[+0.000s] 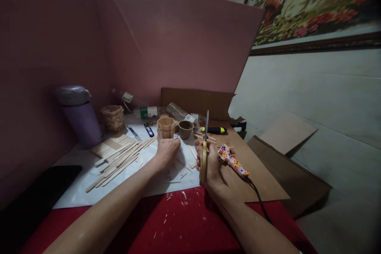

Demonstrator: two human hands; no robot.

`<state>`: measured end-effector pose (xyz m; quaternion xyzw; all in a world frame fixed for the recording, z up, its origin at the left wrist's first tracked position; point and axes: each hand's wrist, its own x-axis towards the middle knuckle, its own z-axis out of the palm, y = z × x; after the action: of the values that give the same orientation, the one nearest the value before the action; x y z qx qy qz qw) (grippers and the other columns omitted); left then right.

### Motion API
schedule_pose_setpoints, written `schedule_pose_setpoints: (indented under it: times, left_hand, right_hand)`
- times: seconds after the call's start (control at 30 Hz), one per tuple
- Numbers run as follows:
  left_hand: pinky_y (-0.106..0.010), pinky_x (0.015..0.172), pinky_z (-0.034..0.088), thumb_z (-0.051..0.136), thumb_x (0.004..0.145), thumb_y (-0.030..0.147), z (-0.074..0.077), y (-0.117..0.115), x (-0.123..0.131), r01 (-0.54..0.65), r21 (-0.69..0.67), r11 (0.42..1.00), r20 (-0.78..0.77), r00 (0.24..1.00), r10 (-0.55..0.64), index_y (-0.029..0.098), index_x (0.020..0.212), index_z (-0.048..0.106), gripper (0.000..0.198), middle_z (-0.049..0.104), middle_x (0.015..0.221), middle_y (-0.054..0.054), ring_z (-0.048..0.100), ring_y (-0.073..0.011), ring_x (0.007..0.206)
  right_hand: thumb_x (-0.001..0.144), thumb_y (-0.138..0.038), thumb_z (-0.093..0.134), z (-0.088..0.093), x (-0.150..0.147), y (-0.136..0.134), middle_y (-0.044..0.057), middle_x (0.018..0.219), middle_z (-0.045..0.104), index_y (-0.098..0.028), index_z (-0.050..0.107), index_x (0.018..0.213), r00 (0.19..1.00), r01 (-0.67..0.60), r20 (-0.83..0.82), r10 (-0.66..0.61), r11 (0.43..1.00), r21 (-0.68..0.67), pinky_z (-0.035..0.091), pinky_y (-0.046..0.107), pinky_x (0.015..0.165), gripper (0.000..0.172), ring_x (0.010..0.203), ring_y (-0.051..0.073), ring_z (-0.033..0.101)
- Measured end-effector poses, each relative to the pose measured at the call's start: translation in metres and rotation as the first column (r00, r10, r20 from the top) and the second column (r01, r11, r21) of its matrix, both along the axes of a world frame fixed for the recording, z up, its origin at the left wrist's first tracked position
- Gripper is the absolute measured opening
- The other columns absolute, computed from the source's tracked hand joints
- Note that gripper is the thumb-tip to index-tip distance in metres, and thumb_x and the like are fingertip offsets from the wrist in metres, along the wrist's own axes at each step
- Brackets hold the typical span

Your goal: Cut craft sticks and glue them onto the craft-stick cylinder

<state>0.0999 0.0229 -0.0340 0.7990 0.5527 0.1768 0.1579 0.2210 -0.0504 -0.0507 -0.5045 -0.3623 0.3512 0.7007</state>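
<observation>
In my right hand (pixel 213 164) is a pair of scissors (pixel 204 158) with gold-coloured handles, blades pointing up and away from me. My left hand (pixel 168 151) is closed low over the white paper, fingers curled out of sight, so what it holds, if anything, is hidden. Right behind it stands a small cup of wooden stick pieces (pixel 166 126) with a jagged rim; whether the hand touches it I cannot tell. A small dark round pot (pixel 186 128) sits to the cup's right. Beside my right hand lies a flower-patterned glue gun (pixel 232 160) with a black cord.
Loose craft sticks (pixel 119 162) lie on white paper (pixel 71 190) at left. Behind them stand a second stick cup (pixel 113 117) and a purple bottle (pixel 80 117). Plastic bottles (pixel 178 111) lie at the back, near a yellow-black cutter (pixel 216 130). Cardboard (pixel 262 190) covers the right side.
</observation>
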Motion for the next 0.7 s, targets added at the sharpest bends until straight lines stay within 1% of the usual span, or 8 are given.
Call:
schedule_pose_setpoints:
  times: [0.07, 0.13, 0.2, 0.3, 0.43, 0.47, 0.57, 0.7]
  left_hand:
    - [-0.038, 0.077, 0.052, 0.052, 0.092, 0.025, 0.008, -0.006, -0.001, -0.004, -0.017, 1.0, 0.158, 0.987, 0.007, 0.009, 0.102, 0.064, 0.022, 0.066, 0.097, -0.015, 0.065, -0.0237, 0.092]
    - [-0.029, 0.062, 0.049, 0.048, 0.092, 0.026, 0.017, -0.015, -0.007, 0.014, -0.057, 0.998, 0.332, 0.943, 0.006, 0.011, 0.088, 0.064, 0.022, 0.065, 0.078, -0.01, 0.065, -0.0184, 0.072]
    - [-0.024, 0.045, 0.04, 0.043, 0.092, 0.03, 0.024, -0.024, -0.016, 0.049, -0.137, 0.989, 0.484, 0.875, 0.023, 0.013, 0.08, 0.06, 0.027, 0.056, 0.057, -0.002, 0.052, -0.0118, 0.044]
    - [-0.021, 0.034, 0.025, 0.051, 0.085, 0.04, 0.028, -0.036, -0.033, 0.118, -0.233, 0.965, 0.639, 0.767, 0.061, 0.016, 0.075, 0.055, 0.026, 0.047, 0.048, 0.005, 0.03, -0.006, 0.031]
    - [-0.018, 0.032, 0.013, 0.071, 0.067, 0.041, 0.022, -0.048, -0.047, 0.329, -0.382, 0.864, 0.88, 0.414, 0.232, 0.017, 0.067, 0.053, 0.03, 0.045, 0.043, 0.006, 0.025, -0.0032, 0.029]
    - [-0.018, 0.032, 0.012, 0.074, 0.064, 0.039, 0.02, -0.05, -0.048, 0.368, -0.397, 0.841, 0.894, 0.361, 0.265, 0.017, 0.066, 0.053, 0.031, 0.045, 0.041, 0.006, 0.025, -0.0028, 0.029]
    - [-0.017, 0.032, 0.01, 0.076, 0.065, 0.037, 0.016, -0.057, -0.046, 0.403, -0.41, 0.819, 0.899, 0.333, 0.286, 0.016, 0.063, 0.054, 0.03, 0.043, 0.038, 0.007, 0.025, -0.0024, 0.029]
    - [-0.017, 0.032, 0.013, 0.074, 0.069, 0.036, 0.013, -0.064, -0.042, 0.414, -0.369, 0.832, 0.913, 0.33, 0.241, 0.016, 0.064, 0.056, 0.028, 0.045, 0.039, 0.007, 0.028, -0.003, 0.031]
  right_hand:
    - [0.07, -0.048, 0.072, 0.0, -0.001, 0.0, -0.013, 0.042, 0.041, -0.022, 0.048, 0.085, 0.999, -0.025, -0.024, 0.025, 1.0, -0.019, 0.027, 0.017, 0.029, 0.039, 0.032, 0.007, 0.035]
    - [0.069, -0.044, 0.072, 0.003, -0.004, -0.002, -0.014, 0.042, 0.04, -0.023, 0.048, 0.091, 0.997, -0.069, -0.044, 0.068, 0.997, -0.02, 0.026, 0.016, 0.029, 0.039, 0.031, 0.007, 0.033]
    - [0.068, -0.038, 0.071, 0.009, -0.009, -0.009, -0.014, 0.043, 0.04, -0.023, 0.047, 0.094, 0.99, -0.132, -0.052, 0.132, 0.991, -0.003, 0.027, 0.015, 0.031, 0.039, 0.032, 0.006, 0.034]
    - [0.068, -0.03, 0.068, 0.019, -0.019, -0.022, -0.011, 0.05, 0.052, -0.022, 0.048, 0.096, 0.969, -0.241, -0.053, 0.241, 0.97, 0.016, 0.029, 0.015, 0.034, 0.036, 0.037, 0.006, 0.041]
    - [0.068, -0.025, 0.07, 0.024, -0.028, -0.034, -0.007, 0.061, 0.062, -0.023, 0.048, 0.097, 0.939, -0.338, -0.061, 0.338, 0.941, 0.013, 0.028, 0.014, 0.035, 0.036, 0.04, 0.006, 0.047]
    - [0.067, -0.024, 0.071, 0.024, -0.029, -0.035, -0.007, 0.062, 0.063, -0.023, 0.048, 0.097, 0.938, -0.34, -0.063, 0.341, 0.94, 0.016, 0.029, 0.014, 0.036, 0.037, 0.042, 0.007, 0.05]
    - [0.067, -0.026, 0.073, 0.022, -0.03, -0.035, -0.006, 0.063, 0.063, -0.023, 0.048, 0.097, 0.938, -0.34, -0.069, 0.341, 0.94, 0.021, 0.032, 0.014, 0.037, 0.039, 0.046, 0.009, 0.055]
    - [0.067, -0.027, 0.075, 0.024, -0.03, -0.037, -0.007, 0.064, 0.063, -0.022, 0.048, 0.099, 0.927, -0.36, -0.121, 0.355, 0.933, -0.02, 0.035, 0.015, 0.039, 0.042, 0.045, 0.008, 0.054]
